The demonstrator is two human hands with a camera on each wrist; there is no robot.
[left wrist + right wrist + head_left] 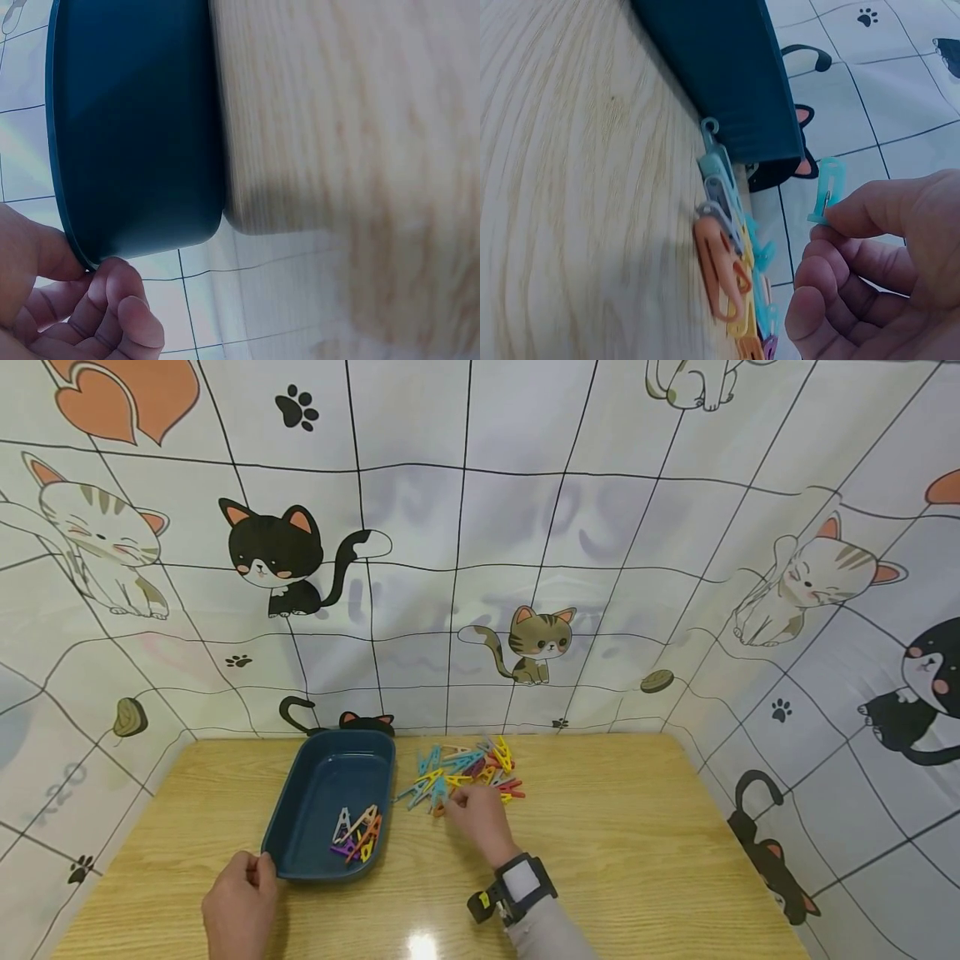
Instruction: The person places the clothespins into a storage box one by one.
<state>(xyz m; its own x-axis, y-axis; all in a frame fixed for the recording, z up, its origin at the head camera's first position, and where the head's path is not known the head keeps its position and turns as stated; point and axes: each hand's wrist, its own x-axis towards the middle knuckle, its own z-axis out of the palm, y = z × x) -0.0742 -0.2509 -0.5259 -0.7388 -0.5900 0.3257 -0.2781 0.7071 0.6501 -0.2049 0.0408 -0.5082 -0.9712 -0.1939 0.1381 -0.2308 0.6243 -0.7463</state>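
Observation:
My left hand [242,906] pinches the near left corner of a dark blue plastic tray [300,827]; the left wrist view has thumb and fingers on the rim. Between the thumb and forefinger of my right hand [885,255] is a light blue clothespin [829,184], raised off the table. That hand is at the near side of a heap of clothespins [457,770] in blue, yellow, red, orange and purple, right of the tray. Inside the tray, toward its near right corner, lie several more clothespins [360,835]. The right hand hides part of the heap.
The pale wooden table [637,835] ends at a white backdrop [510,527] printed with cats and grid lines, which rises behind it and at both sides. On the right wrist is a strapped camera [483,903].

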